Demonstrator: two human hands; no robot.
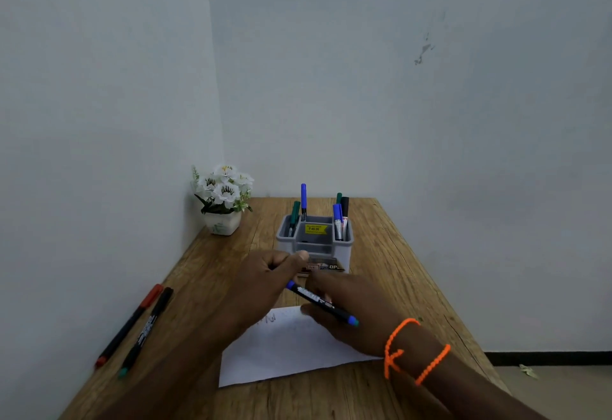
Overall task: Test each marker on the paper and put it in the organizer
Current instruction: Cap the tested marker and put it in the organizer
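1. Above the paper, the right hand grips a blue marker, a dark barrel with blue ends, tilted down to the right.
2. Just beyond it, the left hand is curled, finger and thumb pinched together near the marker's upper end; what they pinch cannot be made out.
3. On the table, the grey organizer holds green and blue markers in its left pocket, and blue, black and green ones in its right.
4. At the table's left edge lie a red marker and a black marker.

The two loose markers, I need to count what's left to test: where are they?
In the head view they lie side by side on the table's left edge: the red marker and the black marker, left of the paper.
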